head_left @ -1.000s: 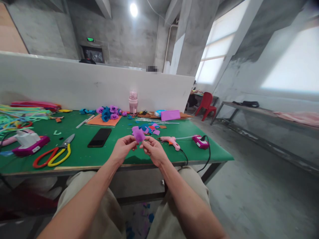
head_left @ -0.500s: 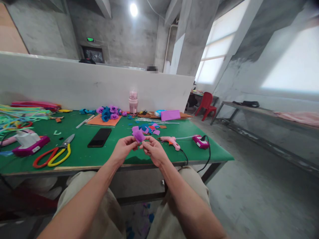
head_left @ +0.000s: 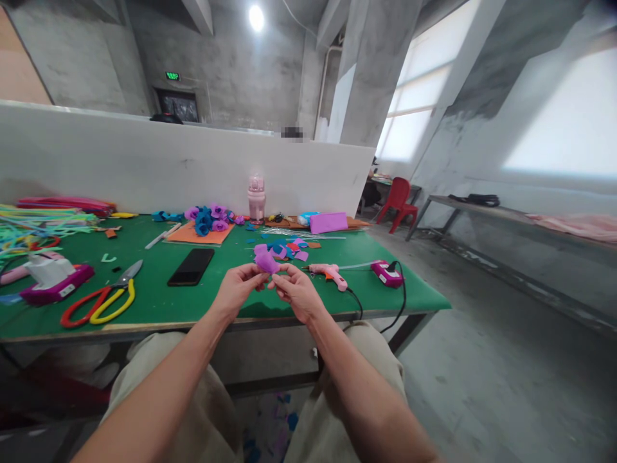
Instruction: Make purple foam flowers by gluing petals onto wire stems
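Between my two hands, just above the near part of the green table, is a purple paper flower with upright petals. My left hand pinches its base from the left, fingers closed. From the right, my right hand grips the same base between thumb and fingers. The fingertips almost meet and hide the flower's lower end. Behind it lie cut purple, blue and red paper pieces. A pink hot glue gun rests right of my right hand, its nozzle pointing left.
Left of my hands lie a black phone and red-and-yellow scissors. Finished purple and blue flowers sit on orange paper. A pink bottle stands by the white partition. A purple power socket is at right.
The purple flower has turned slightly in my fingers, and its petals look a little different. Both hands stay in nearly the same place. The whole view has shifted very slightly.
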Demonstrator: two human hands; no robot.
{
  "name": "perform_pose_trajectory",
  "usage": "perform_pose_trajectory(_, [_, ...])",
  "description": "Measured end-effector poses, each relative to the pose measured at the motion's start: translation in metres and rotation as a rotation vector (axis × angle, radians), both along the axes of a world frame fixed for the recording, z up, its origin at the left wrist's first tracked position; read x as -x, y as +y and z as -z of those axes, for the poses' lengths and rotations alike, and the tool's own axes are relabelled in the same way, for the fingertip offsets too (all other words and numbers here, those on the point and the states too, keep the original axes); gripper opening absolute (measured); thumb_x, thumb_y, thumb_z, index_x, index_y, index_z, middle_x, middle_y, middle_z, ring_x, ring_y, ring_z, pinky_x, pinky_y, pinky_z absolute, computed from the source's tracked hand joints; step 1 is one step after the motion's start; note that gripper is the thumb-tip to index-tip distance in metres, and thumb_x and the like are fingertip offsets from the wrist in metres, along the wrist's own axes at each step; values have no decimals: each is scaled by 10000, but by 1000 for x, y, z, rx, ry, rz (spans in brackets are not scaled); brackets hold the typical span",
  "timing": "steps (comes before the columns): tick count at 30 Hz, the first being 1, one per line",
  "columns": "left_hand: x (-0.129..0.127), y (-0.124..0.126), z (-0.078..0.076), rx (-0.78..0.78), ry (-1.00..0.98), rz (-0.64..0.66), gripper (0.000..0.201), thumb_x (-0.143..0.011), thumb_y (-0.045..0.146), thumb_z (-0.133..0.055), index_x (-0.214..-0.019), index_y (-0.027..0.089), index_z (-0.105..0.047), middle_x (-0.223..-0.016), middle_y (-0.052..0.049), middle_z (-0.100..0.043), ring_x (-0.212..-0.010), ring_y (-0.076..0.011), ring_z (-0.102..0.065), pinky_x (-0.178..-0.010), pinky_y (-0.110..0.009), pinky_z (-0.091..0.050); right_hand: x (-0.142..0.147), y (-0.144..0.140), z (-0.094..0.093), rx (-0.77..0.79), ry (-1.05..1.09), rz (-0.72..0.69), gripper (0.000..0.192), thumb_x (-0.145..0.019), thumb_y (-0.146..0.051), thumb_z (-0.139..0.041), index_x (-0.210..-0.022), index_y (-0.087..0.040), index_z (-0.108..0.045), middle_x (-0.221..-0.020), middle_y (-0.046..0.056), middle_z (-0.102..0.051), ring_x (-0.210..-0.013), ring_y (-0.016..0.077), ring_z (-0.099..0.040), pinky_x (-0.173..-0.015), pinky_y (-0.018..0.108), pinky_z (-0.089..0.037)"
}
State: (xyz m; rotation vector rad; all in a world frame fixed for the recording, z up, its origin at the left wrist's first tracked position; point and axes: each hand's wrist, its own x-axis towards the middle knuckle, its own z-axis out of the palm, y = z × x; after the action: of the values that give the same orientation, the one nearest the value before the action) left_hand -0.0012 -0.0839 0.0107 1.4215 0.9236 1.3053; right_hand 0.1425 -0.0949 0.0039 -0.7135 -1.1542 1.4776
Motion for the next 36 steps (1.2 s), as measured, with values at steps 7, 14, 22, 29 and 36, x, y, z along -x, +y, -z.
perform_pose_trajectory(7, [3, 5, 7, -8, -7, 35, 230, -647, 329, -700, -731, 121, -645, -593, -2, -593, -536, -92, -477, -553, -233, -387, -1, 0, 1, -6, -4, -34, 301, -654, -342, -682, -854, -187, -519, -594, -34, -620, -387, 23, -366, -377, 157, -170])
perform_pose_trajectory(14, [5, 5, 6, -4, 4, 77, 236, -642, 325, -702, -760, 124, -664, -601, -3, -605, -537, -92, -487, -558, -233, -388, -3, 2, 3, 44, -23, -43, 335, -626, -352, -700, -833, -193, -490, -590, -34, -634, -384, 25, -383, -379, 148, -190])
perform_pose_trajectory(22, [4, 6, 8, 57, -25, 81, 251, -642, 321, -709, -791, 126, -656, -618, -9, -613, -539, -92, -508, -542, -221, -391, -2, 1, 3, 57, -43, -30, 339, -622, -352, -694, -846, -190, -497, -606, -26, -639, -391, 28, -385, -388, 157, -189])
perform_pose_trajectory(29, [4, 9, 9, 142, -56, 54, 264, -628, 346, -715, -758, 130, -635, -619, -17, -621, -497, -74, -483, -492, -199, -378, 2, 4, 3, -31, 73, 23, 353, -635, -247, -654, -939, -197, -481, -665, -30, -623, -481, 52, -435, -438, 167, -264])
perform_pose_trajectory(36, [-1, 8, 11, 200, -122, 50, 328, -586, 326, -741, -828, 119, -666, -686, -45, -645, -566, -96, -531, -511, -201, -387, 4, 3, 3, -41, 62, 39, 350, -678, -253, -616, -976, -196, -440, -653, -37, -621, -449, 52, -417, -442, 174, -274])
